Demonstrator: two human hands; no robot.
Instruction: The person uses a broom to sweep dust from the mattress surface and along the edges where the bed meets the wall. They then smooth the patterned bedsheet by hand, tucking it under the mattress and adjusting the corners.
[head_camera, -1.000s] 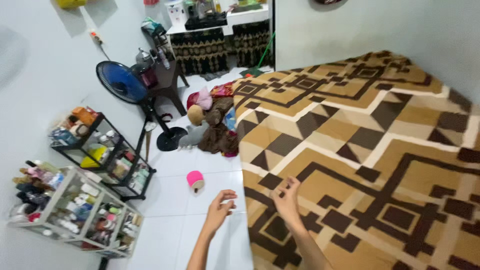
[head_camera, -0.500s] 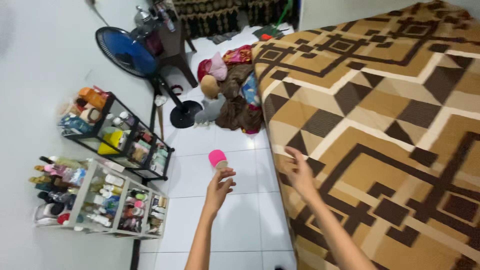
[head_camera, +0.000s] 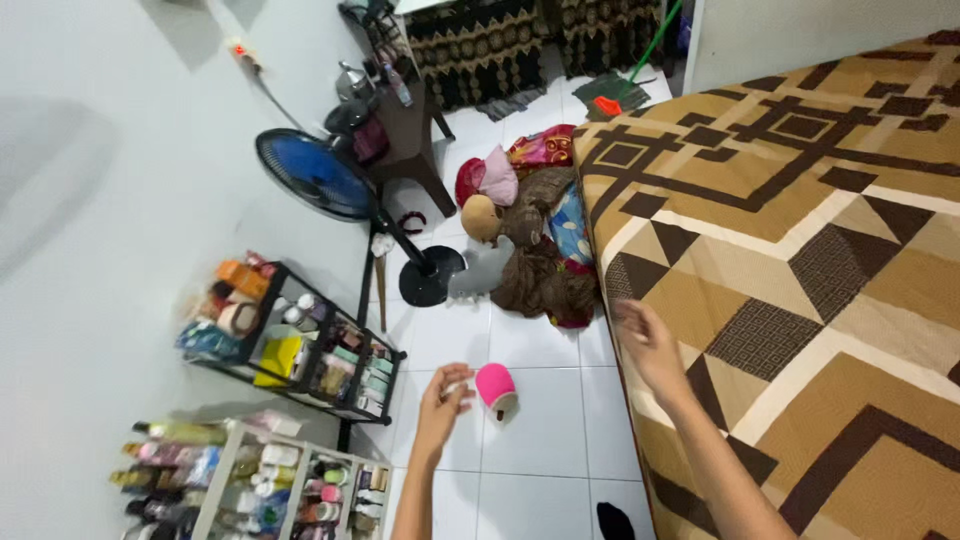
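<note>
Spreading across the right: brown patterned bedspread, right hand hovering over its edge, fingers loosely open, empty. Lying on white floor tiles: pink cup, just right of left hand, fingers slightly curled, holding nothing, nearer.

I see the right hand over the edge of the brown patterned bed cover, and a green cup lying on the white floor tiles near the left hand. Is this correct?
Not quite: in the head view the cup is pink, not green. It lies on the white floor tiles near the left hand, and the right hand is over the edge of the brown patterned bed cover.
</note>
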